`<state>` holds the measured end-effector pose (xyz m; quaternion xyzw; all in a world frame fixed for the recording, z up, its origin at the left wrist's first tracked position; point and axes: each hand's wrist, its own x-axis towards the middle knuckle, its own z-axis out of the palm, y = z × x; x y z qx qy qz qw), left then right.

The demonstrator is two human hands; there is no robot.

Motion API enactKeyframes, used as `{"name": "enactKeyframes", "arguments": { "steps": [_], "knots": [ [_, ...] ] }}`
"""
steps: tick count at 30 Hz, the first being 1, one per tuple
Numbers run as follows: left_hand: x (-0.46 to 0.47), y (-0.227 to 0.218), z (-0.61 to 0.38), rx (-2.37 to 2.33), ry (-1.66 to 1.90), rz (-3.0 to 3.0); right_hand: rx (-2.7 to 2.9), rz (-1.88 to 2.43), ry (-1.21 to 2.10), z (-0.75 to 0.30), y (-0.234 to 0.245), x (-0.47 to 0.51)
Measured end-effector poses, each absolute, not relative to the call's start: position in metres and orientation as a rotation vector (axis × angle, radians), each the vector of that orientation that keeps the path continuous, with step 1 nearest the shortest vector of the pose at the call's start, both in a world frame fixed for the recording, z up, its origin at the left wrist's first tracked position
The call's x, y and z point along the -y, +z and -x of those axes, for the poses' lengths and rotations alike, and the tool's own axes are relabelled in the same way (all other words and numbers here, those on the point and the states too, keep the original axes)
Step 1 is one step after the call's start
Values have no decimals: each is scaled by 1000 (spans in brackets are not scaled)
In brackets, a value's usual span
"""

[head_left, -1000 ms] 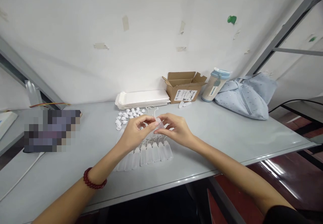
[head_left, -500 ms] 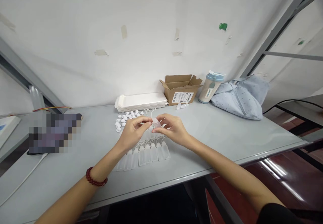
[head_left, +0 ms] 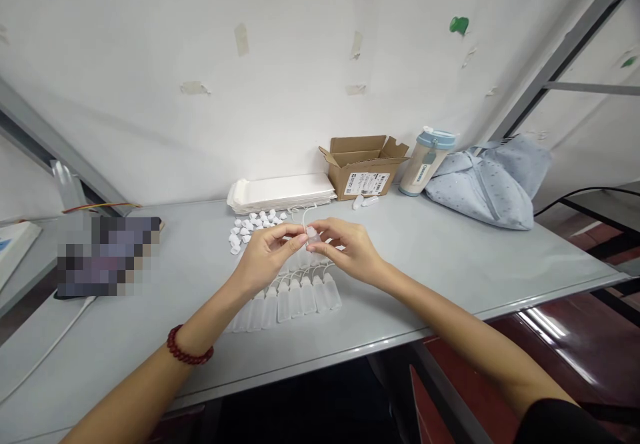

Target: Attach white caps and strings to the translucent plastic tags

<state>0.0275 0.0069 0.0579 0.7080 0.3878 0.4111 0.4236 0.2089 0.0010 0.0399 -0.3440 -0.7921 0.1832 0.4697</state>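
Note:
Between my fingertips is a small translucent squeeze bottle [head_left: 313, 235], mostly covered by my right hand [head_left: 353, 247], which is closed around it. The fingers of my left hand [head_left: 267, 256] are pinched at the bottle's top, against a thin white tube [head_left: 305, 216] that curves up there. Exactly what this pinch grips is too small to make out. Below the hands, several translucent bottles [head_left: 297, 299] lie side by side in a row, with thin white tubes at their necks. Loose white caps [head_left: 246, 229] are scattered just beyond my left hand.
Behind the hands lie a stack of flat white trays [head_left: 283, 191] and an open cardboard box [head_left: 364, 176]. Two small white pieces [head_left: 369, 201] lie before the box. A tumbler [head_left: 425, 164] and a blue cloth bag [head_left: 485, 187] stand right; a blurred phone [head_left: 107, 254] lies left.
The view has shifted slightly, and the hands have risen a little with the bottle between them. Both keep a closed hold, with the thin tube showing more clearly above the fingers.

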Motion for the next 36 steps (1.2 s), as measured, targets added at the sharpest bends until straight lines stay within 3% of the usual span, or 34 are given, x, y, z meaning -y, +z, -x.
{"name": "enactKeyframes", "arguments": {
  "steps": [7, 12, 16, 24, 30, 36],
  "knots": [
    [-7, 56, -29, -1150, 1045, -1768, 1881, 928, 586, -209, 42, -2],
    [-3, 49, -31, -1233, 1211, -2075, 1744, 995, 819, -209, 46, -1],
    [0, 48, -32, -998, 1308, -2506, 1618, 1076, 1023, -212, 52, -1],
    [1, 44, -34, -785, 1085, -2846, 1640, 1130, 1294, -218, 56, -7],
    [11, 40, -47, -796, 1041, -2670, 1944, 1200, 1422, -244, 71, -11],
    [30, 38, -63, -846, 731, -2540, 2470, 1219, 1678, -272, 91, -14]
  ]
}}
